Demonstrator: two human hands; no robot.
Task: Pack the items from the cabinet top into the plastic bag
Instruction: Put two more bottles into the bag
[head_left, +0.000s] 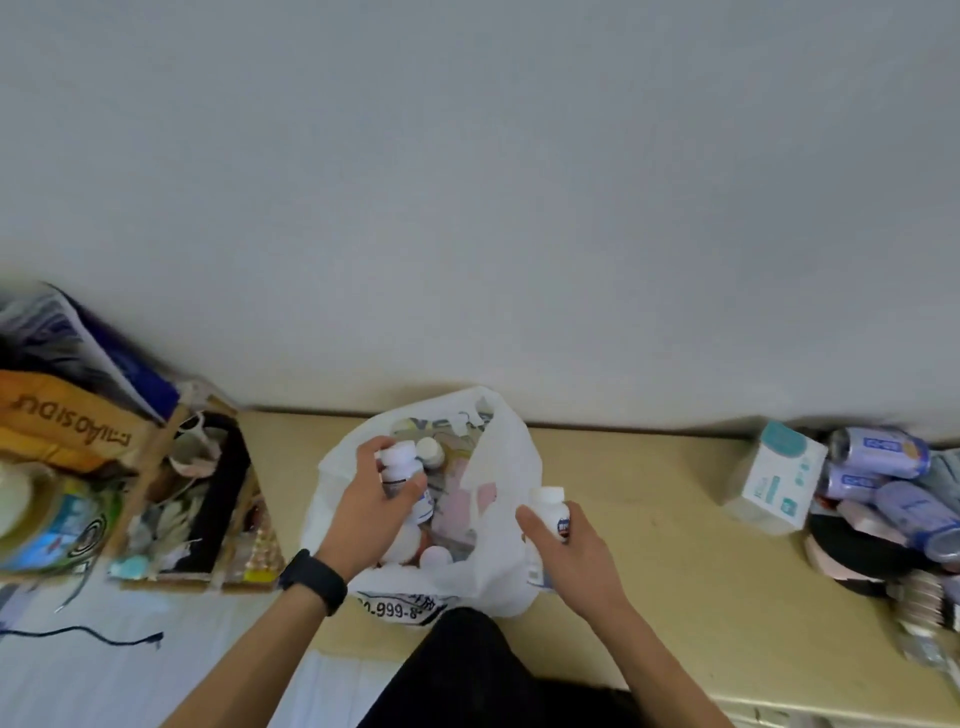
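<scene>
Two bottles are held in the head view. The left hand (374, 501) grips the first bottle (401, 464) over the bag (506, 462) mouth. The right hand (579, 553) grips the second bottle (551, 506) just beside the bag, above the cabinet top (660, 525). Both look light, stiff and smooth, best held round the body. The bag looks limp. Labels blur, the bag's depths are hidden, and the frame edge cuts off the pile (883, 488).

Both bare forearms reach forward, the left wrist wearing a black band (313, 574). The left hand (366, 501) curls fingers and thumb round a white bottle (401, 464). The right hand (579, 553) grips a second white bottle (550, 512), thumb extended beside it.
</scene>
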